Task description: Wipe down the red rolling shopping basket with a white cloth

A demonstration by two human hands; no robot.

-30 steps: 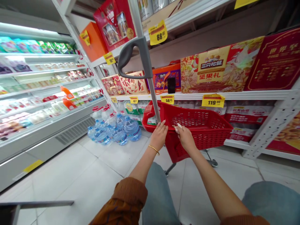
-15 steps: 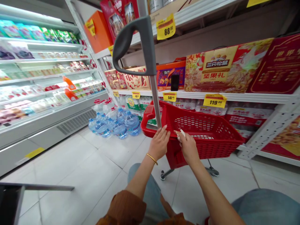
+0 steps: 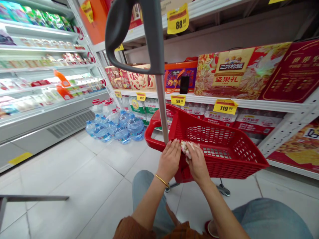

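Note:
A red plastic shopping basket cart (image 3: 224, 164) stands in front of me, with a metal pole (image 3: 162, 109) and a grey handle (image 3: 156, 43) rising at its left end. On the basket's near rim, beside the foot of the pole, my left hand (image 3: 170, 161) rests with its fingers extended and holds nothing. My right hand (image 3: 198, 163) is closed around a crumpled white cloth or tissue with pinkish patches (image 3: 186, 148), pressed against the same rim just right of my left hand. Part of the wad is hidden under the fingers.
Shelves with red gift boxes (image 3: 234, 73) and yellow price tags (image 3: 225, 106) run behind the cart. A dark phone-like object (image 3: 184, 85) stands at the shelf edge. Large water bottles (image 3: 122, 132) sit on the floor, left, near a refrigerated display (image 3: 52, 116). My knees flank the cart's near side.
My right hand has shifted slightly along the rim, and more of the crumpled white wad shows. My left hand stays on the rim. The view has moved a little closer.

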